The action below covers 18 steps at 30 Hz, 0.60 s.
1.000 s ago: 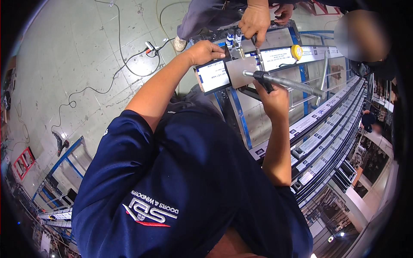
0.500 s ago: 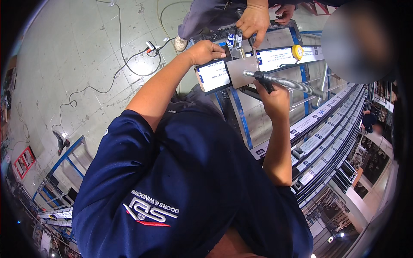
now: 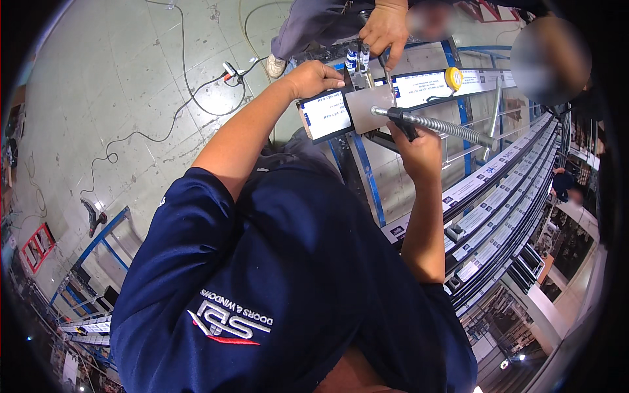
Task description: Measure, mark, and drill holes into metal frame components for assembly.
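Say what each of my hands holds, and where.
Right hand: the threaded clamp, by its black handle. Left hand: at the far edge of the white-faced profile; grip cannot be told.

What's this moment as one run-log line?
left hand: at edge of labelled profile; right hand: gripping black handle; co-worker's hand: on slim tool; nearby: threaded rod, yellow round case

Near the frame's upper centre I hold a black handle beside a silver threaded rod that slants down rightward from a square greyish plate over a white-filmed dark profile.
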### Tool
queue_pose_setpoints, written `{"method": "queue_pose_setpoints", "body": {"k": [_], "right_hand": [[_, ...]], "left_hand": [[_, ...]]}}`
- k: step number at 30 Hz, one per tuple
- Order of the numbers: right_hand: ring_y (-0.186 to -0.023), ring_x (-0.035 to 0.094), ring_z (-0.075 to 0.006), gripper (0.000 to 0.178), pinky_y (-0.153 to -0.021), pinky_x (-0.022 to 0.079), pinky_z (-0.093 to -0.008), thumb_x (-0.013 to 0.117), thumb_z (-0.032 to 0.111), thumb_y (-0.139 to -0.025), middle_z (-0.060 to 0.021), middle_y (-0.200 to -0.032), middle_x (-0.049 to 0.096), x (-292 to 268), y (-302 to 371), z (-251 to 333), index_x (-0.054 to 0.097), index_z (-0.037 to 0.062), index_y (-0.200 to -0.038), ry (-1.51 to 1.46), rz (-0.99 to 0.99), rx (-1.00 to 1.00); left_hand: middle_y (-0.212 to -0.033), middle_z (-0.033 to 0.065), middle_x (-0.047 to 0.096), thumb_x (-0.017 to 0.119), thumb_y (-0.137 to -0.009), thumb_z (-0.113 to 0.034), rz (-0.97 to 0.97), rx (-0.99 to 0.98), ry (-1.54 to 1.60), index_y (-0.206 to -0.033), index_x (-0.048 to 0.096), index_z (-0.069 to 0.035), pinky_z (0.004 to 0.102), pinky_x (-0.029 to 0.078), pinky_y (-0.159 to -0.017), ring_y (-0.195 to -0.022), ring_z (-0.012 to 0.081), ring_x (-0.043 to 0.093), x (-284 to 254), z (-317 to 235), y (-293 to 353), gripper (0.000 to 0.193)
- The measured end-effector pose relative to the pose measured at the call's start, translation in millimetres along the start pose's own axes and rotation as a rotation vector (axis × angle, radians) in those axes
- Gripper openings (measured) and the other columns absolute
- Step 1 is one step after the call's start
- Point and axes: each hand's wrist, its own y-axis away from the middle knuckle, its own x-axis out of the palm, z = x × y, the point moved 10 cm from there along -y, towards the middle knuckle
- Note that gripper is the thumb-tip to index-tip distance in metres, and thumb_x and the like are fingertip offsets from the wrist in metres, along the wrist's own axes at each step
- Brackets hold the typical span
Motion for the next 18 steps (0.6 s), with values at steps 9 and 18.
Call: {"method": "queue_pose_setpoints", "body": {"k": [9,18], "right_hand": [[-0.078,0.066,-0.0191,0.041,-0.079,0.055,-0.0354,0.081,0.044,-0.098,-0.0093,-0.087,0.076,0.1,0.5,-0.2,0.084,0.0083,-0.118,-0.017,-0.006,-0.005],[-0.088,0.077,-0.0257,0.033,-0.083,0.058,-0.0388,0.083,0.034,-0.097,-0.0151,-0.096,0.081,-4.9,-4.4,-1.7,0.083,0.0069,-0.116,0.032,-0.069,-0.126]], "left_hand": [[-0.117,0.0123,0.083,0.075,-0.105,-0.039,0.001,0.006,0.017,-0.129,0.081,-0.012,0.0338,0.057,-0.098,-0.105,0.0220,0.077,-0.1,-3.1,1.3,0.037],[-0.090,0.0107,0.073,0.074,-0.090,-0.016,-0.717,0.392,-0.055,-0.097,0.075,-0.007,0.0370,0.060,-0.073,-0.076,0.0262,0.073,-86.4,-139.3,67.3,0.011]]}}
